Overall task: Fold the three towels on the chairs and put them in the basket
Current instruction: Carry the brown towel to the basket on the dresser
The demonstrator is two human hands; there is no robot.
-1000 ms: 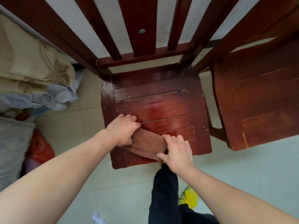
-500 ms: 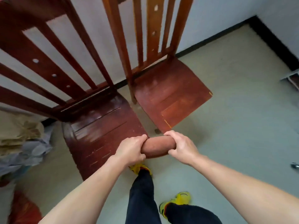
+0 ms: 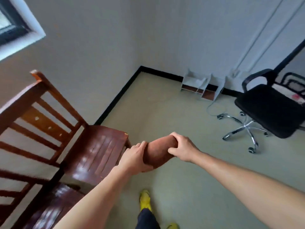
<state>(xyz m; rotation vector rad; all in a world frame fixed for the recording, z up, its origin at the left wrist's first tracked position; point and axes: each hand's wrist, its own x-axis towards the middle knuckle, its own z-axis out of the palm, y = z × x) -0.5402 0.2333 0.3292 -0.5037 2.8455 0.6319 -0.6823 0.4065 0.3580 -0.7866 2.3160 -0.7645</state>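
Gripping towel [image 3: 156, 152]: left hand [image 3: 134, 158], right hand [image 3: 183, 149]; ends hidden, seemingly rolled.

Bare forearms [image 3: 102, 192], dark trousers [image 3: 146, 219], yellow shoes [image 3: 145, 200] (one barely in view)

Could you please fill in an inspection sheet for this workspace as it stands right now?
Surface: pale floor; wooden chair and second wooden chair at left.
Job's things: folded brown towel held in the air; basket not in view.
Clutter: white file racks against the wall.
Hands: left hand and right hand each grip one end of the towel.
Cables: thin cable looped on the floor.
Surroundings: black office chair, window.
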